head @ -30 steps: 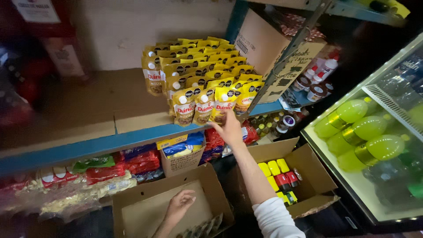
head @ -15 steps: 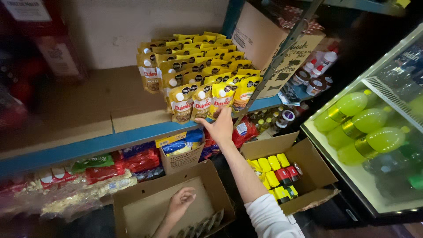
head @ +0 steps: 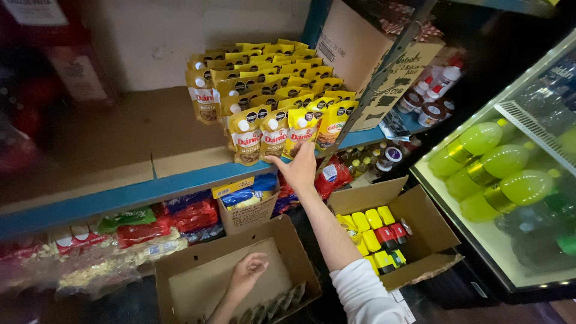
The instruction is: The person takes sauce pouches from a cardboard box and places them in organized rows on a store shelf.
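White sleeve pushed up above the elbow on the right arm; bare left hand (head: 249,273), no gloves or rings.

We read this as a small grocery shop, mid-restocking. Just above our right hand (head: 298,171) stand rows of identical yellow sauce pouches (head: 270,96) on a blue-edged shelf (head: 120,198), all facing front like retail stock. Below the shelf, left of that hand, red and clear snack packs (head: 138,231) are crammed in. Our left hand (head: 247,271) rests in an open cardboard carton (head: 180,282); right of it a second carton (head: 420,222) holds yellow and red packets. Far right of both hands, a glass-door cooler (head: 510,180) shows green drink bottles (head: 498,162). Up right, small jars (head: 423,108) and more shipping boxes (head: 360,54).
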